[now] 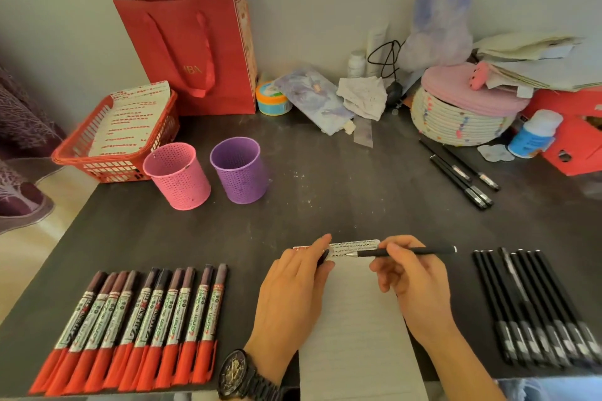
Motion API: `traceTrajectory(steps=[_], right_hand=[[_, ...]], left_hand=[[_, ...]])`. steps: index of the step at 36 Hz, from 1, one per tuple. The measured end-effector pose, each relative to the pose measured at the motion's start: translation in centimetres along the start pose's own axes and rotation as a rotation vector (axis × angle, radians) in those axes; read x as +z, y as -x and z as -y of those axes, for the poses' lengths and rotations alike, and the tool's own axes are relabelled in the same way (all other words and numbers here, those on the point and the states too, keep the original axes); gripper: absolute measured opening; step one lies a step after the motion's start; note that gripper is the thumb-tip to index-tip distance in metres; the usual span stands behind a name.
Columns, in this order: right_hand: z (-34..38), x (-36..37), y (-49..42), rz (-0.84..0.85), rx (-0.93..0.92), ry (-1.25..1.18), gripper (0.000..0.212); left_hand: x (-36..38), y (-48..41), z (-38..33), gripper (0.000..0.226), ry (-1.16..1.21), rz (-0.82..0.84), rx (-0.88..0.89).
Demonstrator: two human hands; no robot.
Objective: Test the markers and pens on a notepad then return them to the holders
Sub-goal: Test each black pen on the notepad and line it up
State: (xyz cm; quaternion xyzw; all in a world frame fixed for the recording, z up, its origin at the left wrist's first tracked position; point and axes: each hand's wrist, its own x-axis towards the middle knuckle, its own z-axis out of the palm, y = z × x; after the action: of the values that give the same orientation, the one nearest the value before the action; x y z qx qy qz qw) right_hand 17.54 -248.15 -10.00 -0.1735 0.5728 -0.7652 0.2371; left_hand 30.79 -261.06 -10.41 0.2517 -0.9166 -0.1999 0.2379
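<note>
The right hand [413,283] pinches a slim black pen [407,251] between thumb and fingertips. It holds the pen almost level, with the silver tip pointing left over the printed strip at the far end of the notepad [355,319]. The pen has a matte black barrel.

The left hand [293,290] rests on the notepad's left edge with its fingers reaching forward. It pinches a small dark cap [323,258] between finger and thumb, and a black watch [241,371] sits on that wrist.

The notepad is white and faintly lined. It lies lengthwise between the hands and runs down to the near edge of the dark table [325,192].

To its left lies a tidy row of markers [136,319], red ends nearest. To its right lies a row of black pens [537,309], side by side.

Bare tabletop stretches beyond the notepad to the far left. There a pink holder [177,176] and a purple holder [239,169] stand upright, just beside each other. A red basket [97,159] sits beside the pink one at the table's left edge.
</note>
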Motion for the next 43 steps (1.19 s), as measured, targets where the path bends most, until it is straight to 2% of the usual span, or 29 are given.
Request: traceTrajectory(steps=[3,10,15,19,22,25,34,43], right_hand=[[0.0,0.0,0.0,0.005,-0.005,0.001,0.032],[-0.3,-0.2,-0.1,0.028,-0.015,-0.003,0.030],[-0.4,-0.3,-0.2,0.046,-0.023,-0.011,0.026],[-0.4,-0.3,-0.2,0.052,-0.029,-0.006,0.030],[-0.4,-0.2,-0.2,0.057,-0.028,-0.002,0.017],[-0.5,-0.2,-0.2,0.067,-0.027,0.005,0.016],[-0.5,-0.2,0.1,0.168,-0.069,0.197,0.016],[-0.1,0.0,0.3,0.229,-0.076,0.289,0.015]], left_hand=[[-0.1,0.1,0.1,0.025,0.057,0.016,-0.071],[0.0,0.1,0.1,0.029,0.038,-0.045,-0.003],[0.3,0.1,0.4,0.020,0.020,-0.063,0.046],[0.2,0.1,0.4,0.025,0.024,-0.064,0.064],[0.2,0.2,0.5,0.027,0.027,-0.072,0.094],[0.3,0.2,0.7,0.026,0.028,-0.074,0.104],[0.3,0.2,0.9,0.027,0.029,-0.064,0.152],[0.0,0.5,0.9,0.029,0.095,-0.151,0.181]])
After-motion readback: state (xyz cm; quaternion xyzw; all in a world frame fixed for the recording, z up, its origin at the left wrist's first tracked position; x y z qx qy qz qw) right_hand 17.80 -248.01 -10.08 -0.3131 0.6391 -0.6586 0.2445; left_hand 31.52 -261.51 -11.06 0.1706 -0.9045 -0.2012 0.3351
